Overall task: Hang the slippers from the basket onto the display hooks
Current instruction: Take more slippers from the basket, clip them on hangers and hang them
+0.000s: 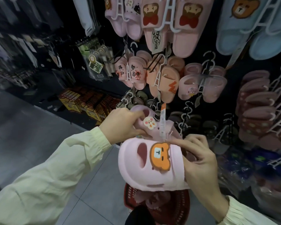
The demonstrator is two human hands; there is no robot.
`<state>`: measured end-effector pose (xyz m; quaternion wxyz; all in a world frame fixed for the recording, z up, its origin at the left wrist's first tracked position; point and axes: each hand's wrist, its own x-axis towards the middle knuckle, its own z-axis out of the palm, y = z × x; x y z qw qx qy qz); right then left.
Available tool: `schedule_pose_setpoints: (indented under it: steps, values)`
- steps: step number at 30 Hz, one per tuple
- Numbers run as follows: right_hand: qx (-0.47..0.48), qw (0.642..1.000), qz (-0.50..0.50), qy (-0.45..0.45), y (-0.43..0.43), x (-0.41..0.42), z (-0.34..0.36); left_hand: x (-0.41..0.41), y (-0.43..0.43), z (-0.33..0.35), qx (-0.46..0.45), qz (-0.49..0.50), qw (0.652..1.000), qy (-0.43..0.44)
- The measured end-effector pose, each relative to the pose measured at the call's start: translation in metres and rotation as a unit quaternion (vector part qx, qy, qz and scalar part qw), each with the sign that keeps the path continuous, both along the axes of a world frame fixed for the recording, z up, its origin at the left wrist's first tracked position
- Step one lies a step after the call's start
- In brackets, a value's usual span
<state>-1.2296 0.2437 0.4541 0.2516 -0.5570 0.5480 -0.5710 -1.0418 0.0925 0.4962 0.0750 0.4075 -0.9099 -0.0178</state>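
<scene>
I hold a pair of pink slippers in front of the dark display wall. The near pink slipper (154, 169) carries an orange bear patch, and my right hand (201, 161) grips its right side with fingers curled over the top edge. The far pink slipper (150, 122), with a white rabbit patch, is gripped by my left hand (122, 125). A tag (162, 120) hangs between the two slippers. Below them stands the red basket (130, 195) with more slippers inside. A black display hook (152, 66) above holds orange slippers.
The wall is crowded with hanging pairs: pink bear slippers (169, 21) at top, light blue slippers (253, 30) at top right, mauve slippers (258, 103) at right, dark slippers low down. White hangers (185, 117) dangle near my hands. Grey tiled floor (39, 127) lies to the left.
</scene>
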Motion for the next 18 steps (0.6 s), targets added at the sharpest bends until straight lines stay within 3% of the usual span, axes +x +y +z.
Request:
schedule_pose_setpoints:
  steps: [3, 8, 18]
  values:
    - [0.012, 1.0, -0.018, 0.012, 0.002, 0.004, -0.004, 0.004, -0.001, 0.003, -0.047, -0.021, 0.998, 0.029]
    - [0.082, 0.995, 0.048, -0.018, 0.0, 0.007, -0.021, 0.001, 0.0, 0.008, -0.076, -0.043, 0.994, 0.065]
    - [0.038, 0.997, -0.039, 0.06, -0.007, 0.022, -0.032, -0.009, 0.021, 0.008, -0.065, -0.077, 0.993, 0.057]
